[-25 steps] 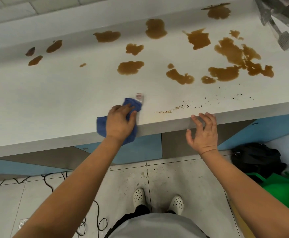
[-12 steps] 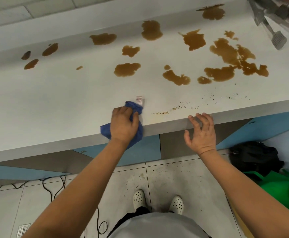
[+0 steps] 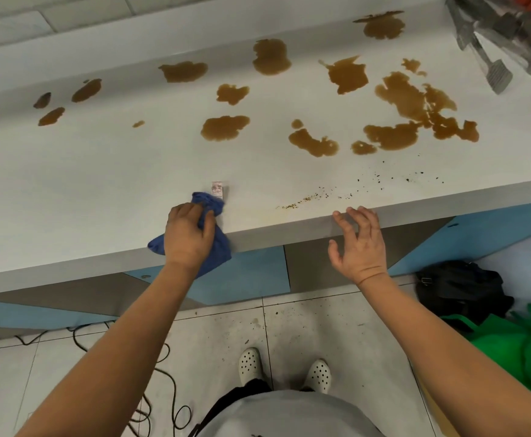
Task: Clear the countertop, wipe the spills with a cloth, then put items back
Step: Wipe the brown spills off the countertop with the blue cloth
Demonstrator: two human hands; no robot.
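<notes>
My left hand [image 3: 188, 236] presses a blue cloth [image 3: 218, 247] onto the front edge of the white countertop [image 3: 100, 184]; the cloth's white tag [image 3: 217, 188] lies flat on the surface and a part of the cloth hangs over the edge. My right hand [image 3: 358, 247] is open, fingertips resting on the counter's front edge to the right. Several brown liquid spills [image 3: 415, 105] spread across the middle and far right of the top. A trail of dark crumbs [image 3: 317, 195] runs along the front, between my hands and beyond to the right.
Grey metal utensils [image 3: 497, 74] hang into view at the far right corner. Below the counter are blue cabinet panels [image 3: 251, 272], a black bag [image 3: 459, 288] and a green bag [image 3: 526, 348] on the floor at right, and black cables [image 3: 150, 373] at left.
My left hand has slid the blue cloth to the right along the counter's front edge, towards the crumbs. My right hand has stayed at the edge.
</notes>
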